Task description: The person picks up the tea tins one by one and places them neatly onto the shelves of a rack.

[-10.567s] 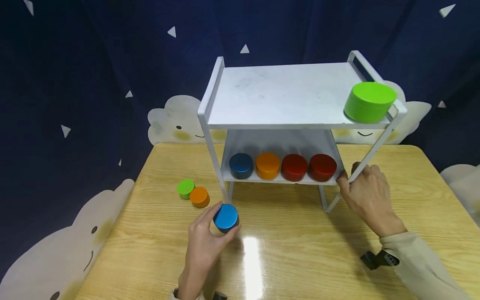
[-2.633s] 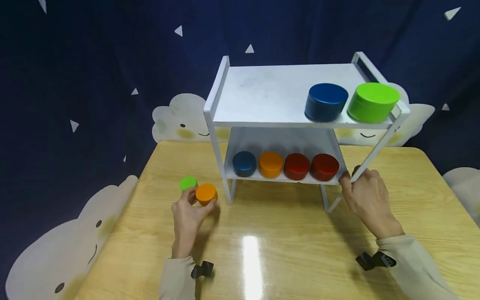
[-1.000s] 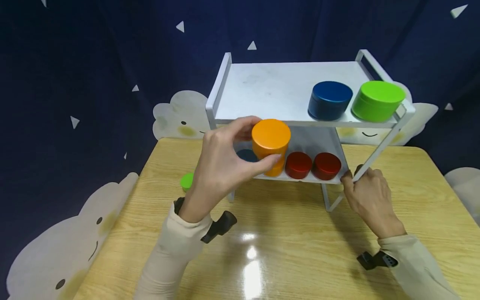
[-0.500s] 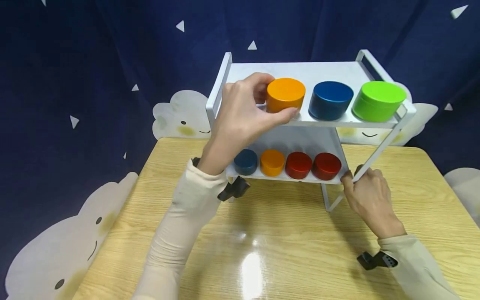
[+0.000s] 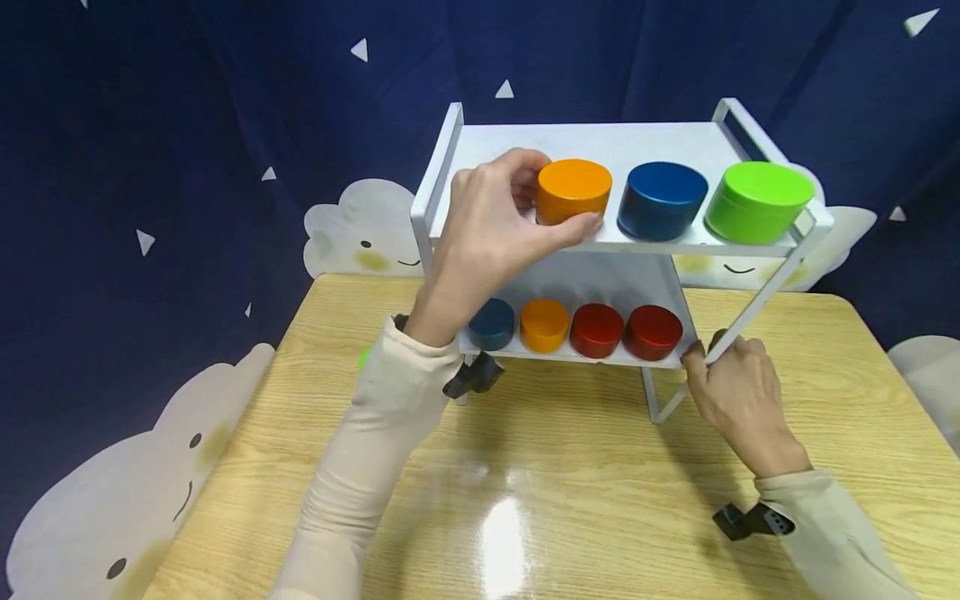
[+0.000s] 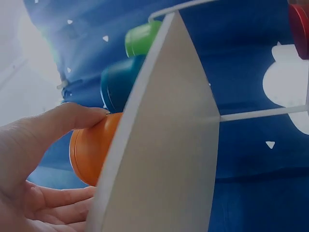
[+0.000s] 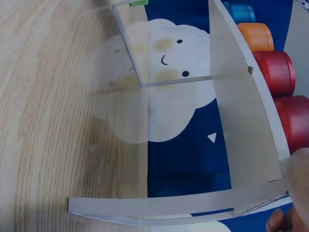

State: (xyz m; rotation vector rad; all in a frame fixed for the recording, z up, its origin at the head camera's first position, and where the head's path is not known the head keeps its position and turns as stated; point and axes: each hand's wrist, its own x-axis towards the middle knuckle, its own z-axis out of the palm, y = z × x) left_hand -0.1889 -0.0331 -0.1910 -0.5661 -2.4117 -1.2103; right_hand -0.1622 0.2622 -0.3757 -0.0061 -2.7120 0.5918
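Note:
My left hand holds an orange round tin between thumb and fingers at the front of the white rack's top shelf. In the left wrist view the orange tin stands at the shelf edge, thumb across its side. To its right stand a dark blue tin and a bright green tin, with small gaps between. My right hand grips the rack's right front leg beside the lower shelf; in the right wrist view only part of that hand shows.
On the lower shelf a blue tin, an orange tin and two red tins stand in a row. Another green tin on the wooden table is mostly hidden behind my left arm. A dark curtain hangs behind.
Earlier my left hand held the blue tin, now on the top shelf. It then took the orange tin from the table and raised it there. Over the last half second it barely moved.

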